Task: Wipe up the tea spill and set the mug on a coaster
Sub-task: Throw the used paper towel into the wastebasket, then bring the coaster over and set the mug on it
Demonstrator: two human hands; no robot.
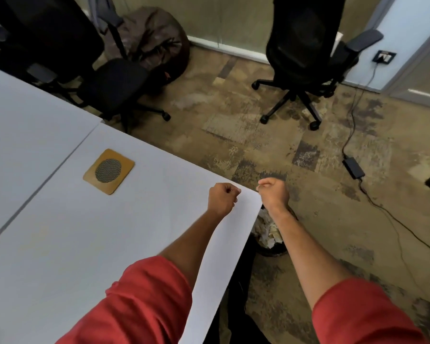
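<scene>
A square tan coaster (108,171) with a dark woven round centre lies on the white table (60,232), left of both hands. My left hand (222,198) is a closed fist over the table's near corner, with nothing visible in it. My right hand (274,192) is also a closed fist, held just past the table edge above a waste bin (269,235). No mug, cloth or spill shows anywhere in view.
The bin under the table corner holds crumpled paper. Two black office chairs (305,53) (90,78) stand on the patterned carpet beyond the table. A brown beanbag (154,38) sits by the wall. A power brick (353,167) and its cable run across the floor at right.
</scene>
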